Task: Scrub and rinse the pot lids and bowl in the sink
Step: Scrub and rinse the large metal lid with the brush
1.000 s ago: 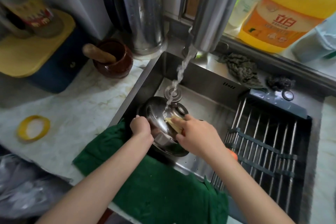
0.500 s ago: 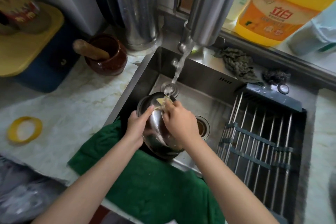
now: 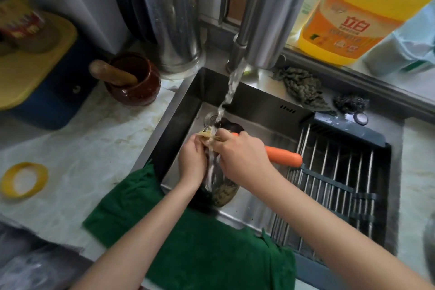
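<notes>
A shiny steel bowl (image 3: 222, 192) stands tipped on its edge in the sink (image 3: 266, 129), under the running water (image 3: 231, 87). My left hand (image 3: 191, 160) grips its left rim with curled fingers. My right hand (image 3: 242, 158) holds a brush by its orange handle (image 3: 284, 156) and presses the pale bristles against the bowl's top edge, beside my left fingertips. My hands hide most of the bowl. Water runs down between them.
The steel faucet (image 3: 266, 30) hangs above the sink. A dark drain rack (image 3: 341, 183) fills the sink's right half and a green towel (image 3: 200, 242) drapes the front edge. Behind are a yellow detergent bottle (image 3: 348, 19), a rag (image 3: 301, 87) and a scourer (image 3: 350, 102). A brown jar (image 3: 134, 82) stands at left.
The bowl has been turned from lying dome-up to standing on its edge. My right hand moved up to its top rim with the brush, whose orange handle now shows.
</notes>
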